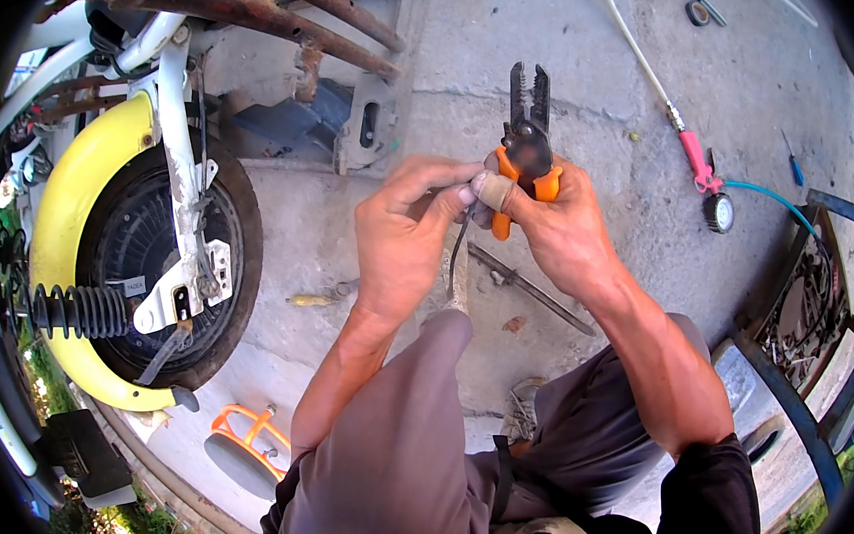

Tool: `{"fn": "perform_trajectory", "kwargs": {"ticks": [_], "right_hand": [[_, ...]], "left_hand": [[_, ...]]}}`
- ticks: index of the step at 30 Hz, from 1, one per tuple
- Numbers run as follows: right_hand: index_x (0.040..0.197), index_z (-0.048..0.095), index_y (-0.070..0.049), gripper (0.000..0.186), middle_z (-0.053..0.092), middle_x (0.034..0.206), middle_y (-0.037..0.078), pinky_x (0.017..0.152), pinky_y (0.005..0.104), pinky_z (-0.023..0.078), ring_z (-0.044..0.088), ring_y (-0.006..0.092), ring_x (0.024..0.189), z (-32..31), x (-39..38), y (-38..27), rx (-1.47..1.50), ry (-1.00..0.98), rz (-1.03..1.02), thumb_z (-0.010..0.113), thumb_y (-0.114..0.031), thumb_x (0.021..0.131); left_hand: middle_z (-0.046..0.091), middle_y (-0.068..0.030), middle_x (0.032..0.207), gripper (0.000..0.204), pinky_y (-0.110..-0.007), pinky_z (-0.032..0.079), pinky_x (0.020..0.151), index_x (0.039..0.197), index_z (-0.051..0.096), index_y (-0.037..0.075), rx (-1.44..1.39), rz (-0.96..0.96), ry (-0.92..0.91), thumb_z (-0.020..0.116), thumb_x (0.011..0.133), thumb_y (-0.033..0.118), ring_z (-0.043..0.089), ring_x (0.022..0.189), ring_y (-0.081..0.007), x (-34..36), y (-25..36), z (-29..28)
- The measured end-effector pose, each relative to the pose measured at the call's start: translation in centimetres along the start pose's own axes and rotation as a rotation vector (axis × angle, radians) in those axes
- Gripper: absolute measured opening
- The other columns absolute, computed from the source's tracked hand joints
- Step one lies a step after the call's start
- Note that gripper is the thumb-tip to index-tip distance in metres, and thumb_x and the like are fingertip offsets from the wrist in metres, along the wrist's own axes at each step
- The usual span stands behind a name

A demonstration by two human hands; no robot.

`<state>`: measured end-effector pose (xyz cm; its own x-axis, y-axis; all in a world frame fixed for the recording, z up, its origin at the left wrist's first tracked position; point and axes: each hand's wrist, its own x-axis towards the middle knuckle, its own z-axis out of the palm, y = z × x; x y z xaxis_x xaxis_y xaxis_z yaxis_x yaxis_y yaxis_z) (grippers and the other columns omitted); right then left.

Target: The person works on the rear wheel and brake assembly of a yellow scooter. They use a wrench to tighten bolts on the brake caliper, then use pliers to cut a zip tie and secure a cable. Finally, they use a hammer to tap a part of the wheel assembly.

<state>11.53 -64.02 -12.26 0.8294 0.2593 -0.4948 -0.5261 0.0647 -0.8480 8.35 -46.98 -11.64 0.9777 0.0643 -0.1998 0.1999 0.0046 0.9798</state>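
Head view: left hand (399, 231) closed in fingertip pinch on dark cable (460, 247), which hangs toward left knee (447, 331). Right hand (569, 224) wrapped round orange-handled wire strippers (528, 149), jaws apart. Cable looks light, bendy; best pinched near upper end. Strippers seem rigid, best held by handles. White label (135, 286) on wheel (134, 235) bears small print.

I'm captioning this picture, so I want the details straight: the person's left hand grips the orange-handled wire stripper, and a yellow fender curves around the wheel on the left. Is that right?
Not quite: the head view shows the right hand gripping the orange-handled wire stripper. A yellow fender does curve around the wheel on the left.
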Motion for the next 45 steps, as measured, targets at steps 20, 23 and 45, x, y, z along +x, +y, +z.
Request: {"fn": "perform_trajectory", "kwargs": {"ticks": [20,23,45], "right_hand": [[0.102,0.069,0.001,0.011,0.067,0.080,0.001,0.064,0.0279,0.050,0.058,0.0073,0.072,0.3,0.0,0.5,-0.035,-0.017,-0.052,0.069,-0.007,0.095],[0.101,0.068,0.001,0.011,0.066,0.079,0.001,0.064,0.0281,0.050,0.057,0.0068,0.072,0.7,-0.3,0.0,-0.225,0.031,-0.114,0.069,-0.006,0.093],[0.114,0.068,0.001,0.029,0.070,0.105,0.021,0.083,0.0509,0.055,0.069,0.0430,0.098,-0.6,0.1,-0.9,-0.944,-0.056,-0.295,0.069,-0.004,0.086]], "left_hand": [[0.070,-0.0105,0.108,0.016,-0.029,0.061,0.079,0.112,0.072,-0.005,0.291,-0.113,-0.002,0.071,0.097,-0.001,0.075,0.089,-0.0171,-0.8,1.6,-0.2],[0.070,-0.0114,0.107,0.018,-0.030,0.062,0.079,0.113,0.072,-0.004,0.354,-0.133,-0.002,0.071,0.095,-0.001,0.075,0.090,-0.0180,-0.8,1.8,-0.1],[0.069,-0.0070,0.099,0.012,-0.031,0.057,0.084,0.114,0.065,-0.003,0.000,-0.055,0.144,0.067,0.105,0.005,0.067,0.089,-0.0141,0.2,0.1,-3.7]]}}
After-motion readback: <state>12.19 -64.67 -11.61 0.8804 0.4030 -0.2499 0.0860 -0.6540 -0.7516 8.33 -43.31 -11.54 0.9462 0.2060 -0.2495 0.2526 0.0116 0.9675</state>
